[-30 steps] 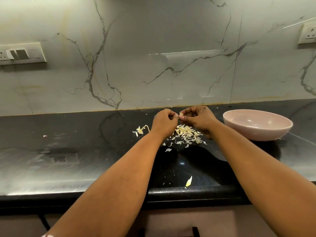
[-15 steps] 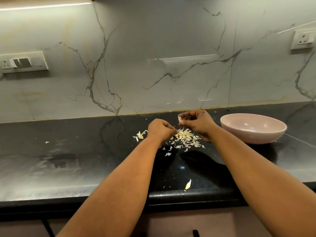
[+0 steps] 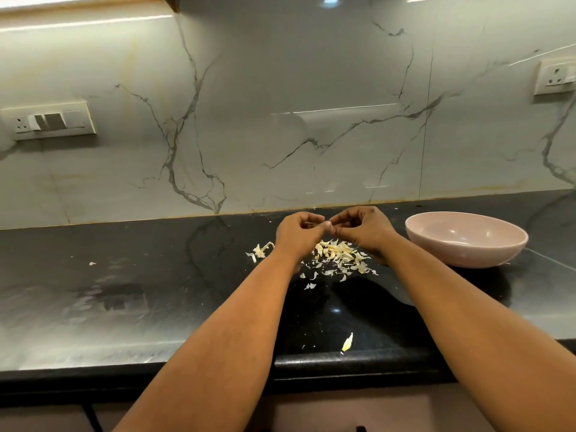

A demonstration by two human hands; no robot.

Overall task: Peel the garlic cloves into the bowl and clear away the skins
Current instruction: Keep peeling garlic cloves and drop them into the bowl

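**Clove could slip and skins could scatter**

The left hand (image 3: pixel 299 235) and right hand (image 3: pixel 363 230) meet above the black shiny stone counter (image 3: pixel 156 291), fingers curled together. They seem to pinch something tiny, likely a garlic clove, but it is hidden. It might slip out and miss the round pale pink bowl (image 3: pixel 466 239) nearby. The pile of thin, pale, papery garlic skins (image 3: pixel 338 258) below could blow around.

Home kitchen: black stone counter (image 3: pixel 156 307), marble backsplash (image 3: pixel 280 88) w/ wall sockets (image 3: pixel 50 121)
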